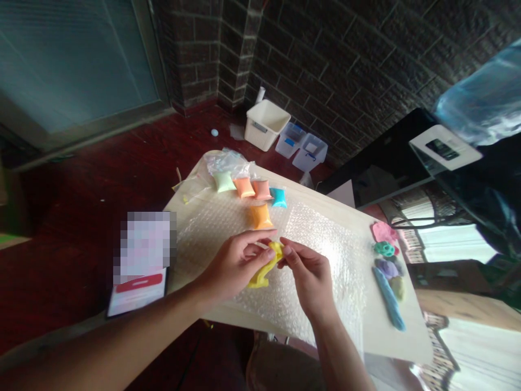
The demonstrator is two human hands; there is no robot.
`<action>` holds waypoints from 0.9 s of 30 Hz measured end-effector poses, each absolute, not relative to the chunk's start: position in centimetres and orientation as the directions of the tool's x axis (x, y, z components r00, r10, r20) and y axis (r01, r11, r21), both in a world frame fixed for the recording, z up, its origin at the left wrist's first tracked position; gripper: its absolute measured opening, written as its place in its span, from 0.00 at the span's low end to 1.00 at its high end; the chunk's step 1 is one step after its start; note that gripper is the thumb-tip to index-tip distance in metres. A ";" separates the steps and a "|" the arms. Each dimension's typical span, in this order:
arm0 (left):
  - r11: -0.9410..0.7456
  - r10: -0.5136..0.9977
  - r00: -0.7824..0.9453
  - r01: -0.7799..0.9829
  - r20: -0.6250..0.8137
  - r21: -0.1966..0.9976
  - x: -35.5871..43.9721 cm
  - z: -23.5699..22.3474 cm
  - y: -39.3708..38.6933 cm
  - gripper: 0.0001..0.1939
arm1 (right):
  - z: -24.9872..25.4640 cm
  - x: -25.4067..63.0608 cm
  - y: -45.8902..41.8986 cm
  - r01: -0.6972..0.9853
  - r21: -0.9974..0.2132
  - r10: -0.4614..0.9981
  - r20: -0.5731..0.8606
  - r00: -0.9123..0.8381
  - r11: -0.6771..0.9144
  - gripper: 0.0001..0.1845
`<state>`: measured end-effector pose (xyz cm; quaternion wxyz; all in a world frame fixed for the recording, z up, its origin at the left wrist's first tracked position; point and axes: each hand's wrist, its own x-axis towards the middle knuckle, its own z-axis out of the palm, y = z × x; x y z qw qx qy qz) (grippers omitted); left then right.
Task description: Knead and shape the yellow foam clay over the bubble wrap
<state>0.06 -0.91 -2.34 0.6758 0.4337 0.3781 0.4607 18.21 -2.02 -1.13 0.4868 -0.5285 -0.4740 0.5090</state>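
Note:
A strip of yellow modelling clay [266,267] hangs between my two hands above a sheet of bubble wrap [309,239] on a small pale table [407,336]. My left hand [236,260] pinches the clay from the left with fingers curled round it. My right hand [307,271] pinches its upper end with thumb and forefinger. Small clay packets lie beyond the hands: pale green [223,181], orange [244,187], salmon [262,189], blue [279,197] and a darker orange packet [260,215].
Shaped clay pieces sit at the table's right edge: pink [385,232], green [384,248], purple [387,267] and a long blue strip [389,298]. A phone [140,274] lies at the left. Empty plastic wrappers [226,162] lie behind. A white basket [266,125] and clear boxes [302,145] stand by the brick wall.

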 end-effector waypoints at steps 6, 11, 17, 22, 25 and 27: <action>0.206 0.886 0.450 -0.165 -0.113 0.964 0.3 -3.9 -0.8 0.22 | -1.2 18.6 -1.8 -0.123 -0.985 0.990 -0.127 0.067 -0.118 0.10; 0.197 0.847 0.512 -0.056 -0.141 0.979 0.1 -2.9 -1.1 0.26 | -0.4 18.9 -1.5 -0.169 -0.950 0.965 -0.251 -0.078 -0.261 0.13; 0.218 0.835 0.518 -0.005 -0.184 0.976 -0.2 -2.8 -0.8 0.26 | -0.1 19.5 -1.4 -0.133 -0.945 0.940 -0.266 -0.214 -0.298 0.12; 0.234 0.829 0.510 0.060 -0.231 0.970 -0.1 -3.3 -0.8 0.27 | -0.5 19.6 -1.6 -0.067 -0.968 0.954 -0.227 -0.198 -0.244 0.11; 0.277 0.811 0.534 0.010 -0.239 0.961 0.0 -2.9 -0.7 0.27 | -0.5 19.7 -1.7 -0.082 -0.960 0.953 -0.251 -0.168 -0.267 0.12; 0.361 0.783 0.563 -0.068 -0.263 0.930 0.0 -2.5 -0.5 0.27 | -0.3 19.9 -1.5 -0.132 -0.946 0.951 -0.279 -0.135 -0.296 0.13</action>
